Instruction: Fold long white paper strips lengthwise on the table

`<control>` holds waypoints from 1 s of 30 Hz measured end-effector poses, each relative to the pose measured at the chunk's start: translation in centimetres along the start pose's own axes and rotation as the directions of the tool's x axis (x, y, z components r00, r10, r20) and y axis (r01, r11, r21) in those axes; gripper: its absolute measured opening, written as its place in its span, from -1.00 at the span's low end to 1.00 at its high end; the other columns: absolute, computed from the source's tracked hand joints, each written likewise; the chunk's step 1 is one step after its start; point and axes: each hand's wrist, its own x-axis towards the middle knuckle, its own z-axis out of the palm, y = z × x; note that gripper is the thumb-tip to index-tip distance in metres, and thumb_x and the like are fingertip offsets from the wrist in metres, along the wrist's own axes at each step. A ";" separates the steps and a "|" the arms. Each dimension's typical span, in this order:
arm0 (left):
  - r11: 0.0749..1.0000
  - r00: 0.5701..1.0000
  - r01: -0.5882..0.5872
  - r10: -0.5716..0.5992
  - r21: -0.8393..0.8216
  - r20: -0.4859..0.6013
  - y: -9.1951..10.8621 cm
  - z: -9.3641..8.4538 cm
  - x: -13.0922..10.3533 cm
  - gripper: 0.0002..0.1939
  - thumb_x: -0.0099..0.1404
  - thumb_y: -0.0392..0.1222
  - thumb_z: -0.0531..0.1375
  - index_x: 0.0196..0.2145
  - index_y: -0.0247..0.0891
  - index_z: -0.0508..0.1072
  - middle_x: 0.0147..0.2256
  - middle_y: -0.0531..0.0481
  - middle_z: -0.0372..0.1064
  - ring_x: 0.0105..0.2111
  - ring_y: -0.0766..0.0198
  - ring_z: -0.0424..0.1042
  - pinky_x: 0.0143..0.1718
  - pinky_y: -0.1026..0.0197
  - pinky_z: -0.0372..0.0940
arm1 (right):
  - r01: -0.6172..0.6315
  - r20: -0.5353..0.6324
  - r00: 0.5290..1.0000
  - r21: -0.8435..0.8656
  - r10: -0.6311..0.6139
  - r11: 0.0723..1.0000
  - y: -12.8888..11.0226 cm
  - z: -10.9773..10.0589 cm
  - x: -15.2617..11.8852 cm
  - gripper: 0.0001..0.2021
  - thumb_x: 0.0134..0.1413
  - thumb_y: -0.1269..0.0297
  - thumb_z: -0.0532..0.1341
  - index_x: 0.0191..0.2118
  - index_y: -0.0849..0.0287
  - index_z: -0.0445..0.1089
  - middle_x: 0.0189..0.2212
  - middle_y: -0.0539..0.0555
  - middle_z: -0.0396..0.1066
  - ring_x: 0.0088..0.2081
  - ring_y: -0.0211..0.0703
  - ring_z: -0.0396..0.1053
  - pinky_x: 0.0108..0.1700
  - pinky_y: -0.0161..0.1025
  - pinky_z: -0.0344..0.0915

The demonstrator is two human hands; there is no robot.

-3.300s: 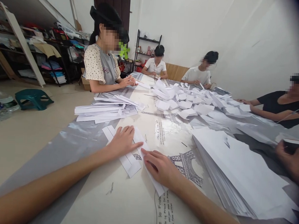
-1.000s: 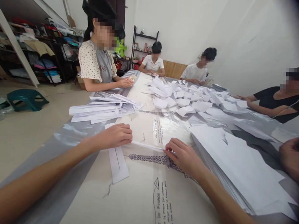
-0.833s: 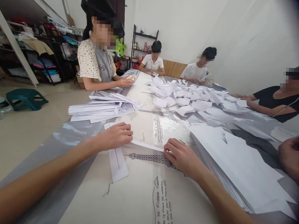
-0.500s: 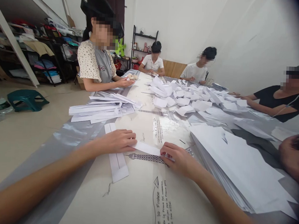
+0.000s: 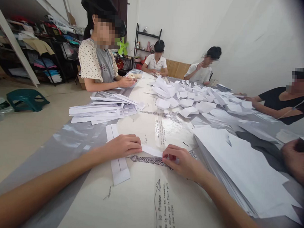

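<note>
A narrow white paper strip (image 5: 152,150) stretches between my hands, just above the printed Eiffel Tower on the tablecloth (image 5: 128,206). My left hand (image 5: 127,145) has its fingers closed on the strip's left end. At the other end, my right hand (image 5: 176,158) pinches the strip between thumb and fingertips. Under my left wrist lies a folded paper piece (image 5: 120,171) with a seam down its middle; the wrist hides part of it.
A pile of folded strips (image 5: 102,109) lies left of centre, and a heap of folded papers (image 5: 190,95) spreads behind. On the right stands a thick paper stack (image 5: 240,163). Several co-workers sit or stand around the table, one person's hand (image 5: 296,159) close by at right.
My left hand has shifted slightly right along the strip, so less of it shows between my hands. A co-worker at the back has raised a hand toward the head.
</note>
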 end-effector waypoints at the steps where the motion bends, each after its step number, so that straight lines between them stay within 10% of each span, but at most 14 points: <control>1: 1.000 1.000 0.014 -0.014 -0.003 0.000 0.0 0.0 0.0 -0.70 0.55 -0.13 0.03 -0.22 -0.23 0.52 -0.22 -0.05 0.48 -0.25 0.26 0.43 -0.21 0.23 0.28 | 0.002 -0.006 1.000 0.008 -0.002 1.000 0.0 -0.1 0.0 -0.82 0.33 0.21 0.16 -0.29 0.08 0.45 -0.29 0.03 0.41 -0.37 -0.22 0.35 -0.32 -0.22 0.26; 30: 0.877 0.944 0.318 -0.326 -0.359 0.040 -2.1 -1.1 -0.5 -0.69 0.40 -0.07 0.20 -0.45 -0.28 0.42 -0.18 -0.05 0.44 -0.35 0.33 0.38 -0.36 0.25 0.19 | -0.163 0.083 0.984 0.042 0.159 0.986 0.0 -1.5 -0.6 -0.65 0.33 0.10 0.08 -0.42 0.14 0.40 -0.35 0.08 0.45 -0.43 -0.21 0.32 -0.39 -0.21 0.25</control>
